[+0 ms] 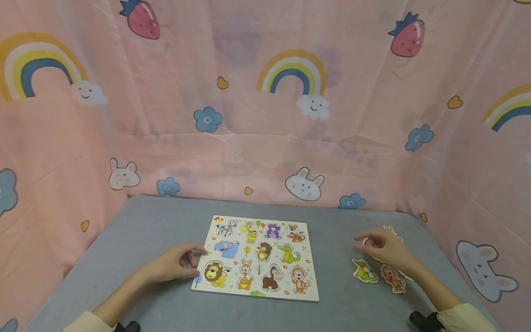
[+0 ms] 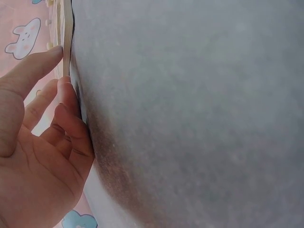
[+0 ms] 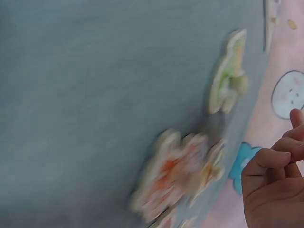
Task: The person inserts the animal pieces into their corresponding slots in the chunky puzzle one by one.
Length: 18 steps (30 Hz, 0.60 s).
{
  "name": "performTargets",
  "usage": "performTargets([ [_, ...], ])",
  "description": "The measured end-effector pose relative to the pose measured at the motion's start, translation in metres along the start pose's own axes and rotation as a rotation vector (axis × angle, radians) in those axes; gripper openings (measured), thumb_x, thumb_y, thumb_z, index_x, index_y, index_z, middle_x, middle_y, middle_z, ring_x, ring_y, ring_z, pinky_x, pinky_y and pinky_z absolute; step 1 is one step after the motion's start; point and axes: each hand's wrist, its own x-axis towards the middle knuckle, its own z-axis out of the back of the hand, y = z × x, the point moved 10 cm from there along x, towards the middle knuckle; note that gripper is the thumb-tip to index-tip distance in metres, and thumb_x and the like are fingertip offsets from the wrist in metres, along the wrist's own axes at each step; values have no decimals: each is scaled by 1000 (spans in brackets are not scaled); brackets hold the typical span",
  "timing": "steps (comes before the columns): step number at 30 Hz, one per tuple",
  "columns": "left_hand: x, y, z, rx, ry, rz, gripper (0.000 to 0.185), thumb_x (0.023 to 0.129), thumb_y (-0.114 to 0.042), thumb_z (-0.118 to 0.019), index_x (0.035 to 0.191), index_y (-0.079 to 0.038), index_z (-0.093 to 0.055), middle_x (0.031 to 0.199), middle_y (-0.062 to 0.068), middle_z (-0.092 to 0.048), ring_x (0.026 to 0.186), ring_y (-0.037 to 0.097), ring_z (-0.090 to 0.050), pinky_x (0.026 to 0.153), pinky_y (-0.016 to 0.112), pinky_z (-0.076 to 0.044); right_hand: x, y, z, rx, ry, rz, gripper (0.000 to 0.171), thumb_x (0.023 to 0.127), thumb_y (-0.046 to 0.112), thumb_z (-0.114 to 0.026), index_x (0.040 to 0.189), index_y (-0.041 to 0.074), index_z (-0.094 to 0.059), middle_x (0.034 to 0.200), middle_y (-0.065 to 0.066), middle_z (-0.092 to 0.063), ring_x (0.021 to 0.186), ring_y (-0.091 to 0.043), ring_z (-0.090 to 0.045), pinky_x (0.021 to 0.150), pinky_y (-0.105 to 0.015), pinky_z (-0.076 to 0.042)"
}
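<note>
A white animal puzzle board (image 1: 237, 261) with printed animals lies flat in the middle of the table. My left hand (image 1: 176, 263) touches its left edge with thumb and fingertips; the left wrist view shows them against the board's side (image 2: 68, 38). At the right, my right hand (image 1: 383, 249) hovers over several loose pieces, its fingers loosely bent around nothing. Beside it lie a green crocodile piece (image 1: 365, 270) and a brown monkey piece (image 1: 393, 279); other pieces are partly hidden beneath the hand. A blurred piece with orange markings (image 3: 166, 173) appears in the right wrist view.
A grey cloth (image 1: 157, 221) covers the table. Pink curtains (image 1: 265, 152) with rainbows and rabbits enclose the back and both sides. The loose pieces carry small knobs (image 3: 239, 83).
</note>
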Motion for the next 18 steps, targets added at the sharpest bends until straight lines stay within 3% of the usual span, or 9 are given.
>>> performTargets([
  [4,0,1,0,-8,1,1,46,86,-11,-82,127,-3,-61,89,7,-58,60,11,-48,54,24,-39,-14,3,4,-33,15,88,21,93,0,-72,113,-4,-69,73,-6,-59,56,-14,-49,50,-30,-44],
  [7,1,2,0,-6,-1,-1,46,86,-11,-82,127,-3,-61,88,7,-57,60,11,-48,54,24,-40,-21,6,5,-12,45,183,22,91,-8,-70,112,-5,-68,69,-5,-57,51,-14,-47,47,-30,-44],
  [9,1,2,1,-5,-3,-4,46,87,-11,-81,127,-3,-61,88,7,-57,60,10,-48,54,23,-40,-26,5,5,-3,59,199,24,90,-10,-70,113,-5,-68,66,-3,-55,49,-13,-45,45,-29,-43],
  [14,1,2,1,0,-7,-15,46,86,-11,-81,126,-2,-61,89,7,-58,60,10,-48,54,23,-40,-35,-6,4,-18,80,124,29,88,0,-77,115,-3,-68,67,3,-51,50,-7,-43,43,-28,-41],
  [18,1,2,0,5,-5,-14,46,86,-11,-81,126,-2,-60,89,7,-58,59,9,-47,53,23,-39,-40,-13,-2,23,133,87,35,88,0,-77,120,-7,-64,64,-4,-47,47,-9,-38,40,-28,-41],
])
